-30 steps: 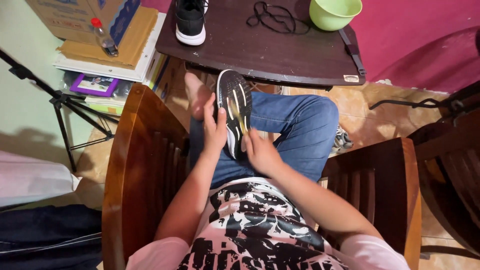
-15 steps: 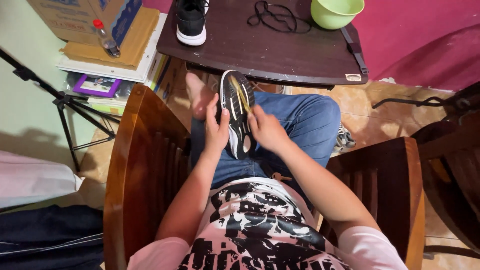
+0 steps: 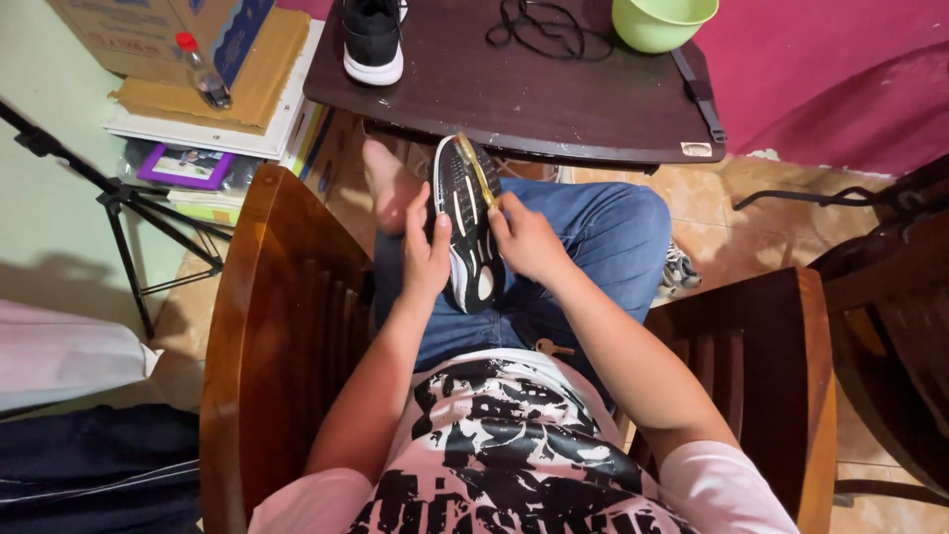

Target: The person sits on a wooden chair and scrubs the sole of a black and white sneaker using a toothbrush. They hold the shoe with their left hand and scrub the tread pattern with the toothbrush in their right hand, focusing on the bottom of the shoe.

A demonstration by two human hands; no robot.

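two hands steady a black sneaker with a white-patterned rubber sole [image 3: 467, 229], sole up on the lap: left hand [image 3: 427, 259] cupping its left edge, right hand [image 3: 526, 237] pinching a yellowish brush [image 3: 478, 170] near the toe. light, flexible; best held by the sides.

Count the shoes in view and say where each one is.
3. One shoe sole-up on the lap, held between left hand and right hand; one black shoe on the table; one partly hidden floor shoe.
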